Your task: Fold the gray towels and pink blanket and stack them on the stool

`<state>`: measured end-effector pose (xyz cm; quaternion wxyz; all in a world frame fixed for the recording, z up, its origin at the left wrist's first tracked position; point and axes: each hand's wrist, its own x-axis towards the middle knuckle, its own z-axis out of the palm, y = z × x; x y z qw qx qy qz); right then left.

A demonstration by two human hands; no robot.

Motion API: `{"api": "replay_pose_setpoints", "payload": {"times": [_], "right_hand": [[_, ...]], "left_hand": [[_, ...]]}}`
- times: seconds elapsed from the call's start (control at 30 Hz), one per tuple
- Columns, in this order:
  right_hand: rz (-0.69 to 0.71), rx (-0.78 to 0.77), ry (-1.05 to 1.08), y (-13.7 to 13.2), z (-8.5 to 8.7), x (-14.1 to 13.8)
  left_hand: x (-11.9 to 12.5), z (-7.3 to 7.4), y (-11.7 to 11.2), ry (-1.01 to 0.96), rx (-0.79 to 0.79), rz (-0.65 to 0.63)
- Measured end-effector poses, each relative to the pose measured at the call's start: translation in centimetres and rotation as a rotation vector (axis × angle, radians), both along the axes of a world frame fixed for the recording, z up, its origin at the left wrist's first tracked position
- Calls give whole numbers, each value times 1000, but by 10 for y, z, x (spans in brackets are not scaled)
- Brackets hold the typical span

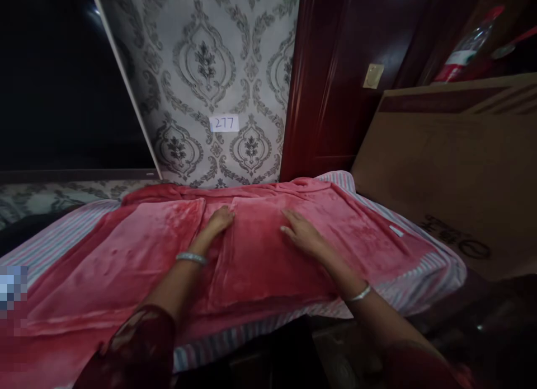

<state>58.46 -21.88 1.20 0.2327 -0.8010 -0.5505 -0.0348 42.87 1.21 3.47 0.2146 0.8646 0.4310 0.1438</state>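
A plush pink-red blanket lies spread over a striped cloth, with its left and middle parts folded into flat layered panels. At the upper left corner of the middle panel, my left hand has its fingers curled together on the fold edge. My right hand rests palm down on the right part of that panel, fingers stretched and thumb apart. A small white tag shows on the blanket's right side. Each wrist wears a silvery bangle.
The striped cloth sticks out around the blanket's edges. A large cardboard box stands close on the right, with a plastic bottle behind it. A dark screen is at the left; patterned wall carries a paper label reading 277.
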Motion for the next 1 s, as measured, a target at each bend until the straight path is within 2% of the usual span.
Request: {"api": "replay_pose_setpoints", "payload": {"times": [0.07, 0.17, 0.27, 0.33, 0.47, 0.57, 0.73, 0.87, 1.0], "right_hand": [[-34, -133, -1, 24, 5, 11], [-106, -264, 21, 52, 10, 22], [-197, -289, 35, 72, 7, 25], [-242, -275, 26, 79, -3, 23], [-270, -249, -41, 80, -35, 18], [-257, -208, -77, 76, -51, 18], [-266, -171, -86, 76, -55, 20], [-265, -160, -104, 76, -55, 21], [-248, -117, -120, 73, -54, 20]], "left_hand": [[11, -1, 15, -5, -30, 46], [25, -6, 24, -35, -53, 96], [37, -13, 22, -79, -35, 133], [41, -22, 16, -101, -2, 153], [37, -43, 4, -104, 67, 184], [33, -52, -1, -99, 105, 198], [33, -49, 2, -89, 88, 203], [29, -45, 5, -113, 47, 116], [26, -43, 4, -121, 114, 86]]}}
